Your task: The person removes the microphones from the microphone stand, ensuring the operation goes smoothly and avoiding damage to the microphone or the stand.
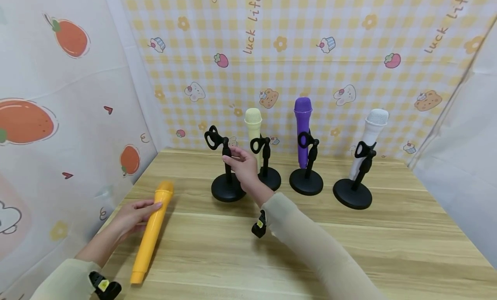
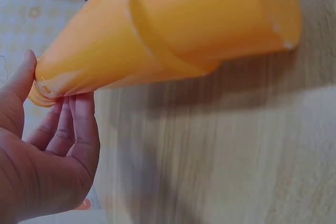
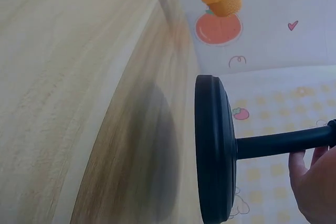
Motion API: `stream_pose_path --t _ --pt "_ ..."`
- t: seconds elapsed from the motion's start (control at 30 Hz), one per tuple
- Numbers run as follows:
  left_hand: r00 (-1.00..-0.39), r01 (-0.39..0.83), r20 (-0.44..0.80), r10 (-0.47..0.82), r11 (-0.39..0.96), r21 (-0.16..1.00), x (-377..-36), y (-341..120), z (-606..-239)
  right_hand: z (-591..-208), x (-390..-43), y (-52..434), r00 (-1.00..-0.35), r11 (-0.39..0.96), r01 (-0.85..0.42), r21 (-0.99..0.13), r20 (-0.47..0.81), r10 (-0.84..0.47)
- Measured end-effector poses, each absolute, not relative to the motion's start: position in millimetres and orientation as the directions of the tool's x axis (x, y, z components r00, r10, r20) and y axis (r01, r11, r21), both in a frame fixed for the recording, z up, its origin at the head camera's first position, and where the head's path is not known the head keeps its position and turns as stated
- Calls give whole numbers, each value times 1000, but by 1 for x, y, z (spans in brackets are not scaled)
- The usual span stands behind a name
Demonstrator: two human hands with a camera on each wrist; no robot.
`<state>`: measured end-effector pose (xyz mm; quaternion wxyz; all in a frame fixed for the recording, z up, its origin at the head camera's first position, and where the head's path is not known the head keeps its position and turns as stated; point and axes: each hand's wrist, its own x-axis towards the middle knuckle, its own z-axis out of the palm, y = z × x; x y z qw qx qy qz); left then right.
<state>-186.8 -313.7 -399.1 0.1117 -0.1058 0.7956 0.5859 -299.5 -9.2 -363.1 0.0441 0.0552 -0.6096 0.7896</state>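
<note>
Three microphones [image 1: 303, 114] and three more stands [image 1: 306, 183] line up beyond your right hand [image 1: 245, 168]
Arm outstretched, it pinches the leftmost stand [image 1: 226, 190]; your left hand [image 1: 136, 214] grips the orange microphone [image 1: 152, 235]

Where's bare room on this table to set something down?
Between the orange microphone and the right sleeve, and right of the rightmost stand. The back is crowded: four black stands, three microphones and the right hand.

Yel/wht chk cloth [image 1: 303, 76] hangs behind wood-grain tbl [image 1: 217, 248].
</note>
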Motion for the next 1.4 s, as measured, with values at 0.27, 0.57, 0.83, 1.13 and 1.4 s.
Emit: stream_pose_path --t 0.27,0.57,0.83,1.13,1.4 --pt "-945 -327 -319 -76 316 891 -187 -321 -405 -361 -308 -20 -985 -274 -168 -947 170 17" --pt "-942 -332 -327 -75 341 879 -183 -325 -411 -365 -314 -30 -984 -244 -178 -953 173 41" --pt "-945 -327 -314 -94 336 883 -182 -323 -413 -371 -319 -32 -987 -246 -158 -956 150 51" --pt "-939 -344 -321 -122 335 877 -181 -326 -417 -375 -325 -37 -986 -229 -163 -960 150 73" --pt "-943 -333 -303 -138 347 877 -179 -324 -419 -381 -329 -40 -984 -233 -174 -957 158 86"
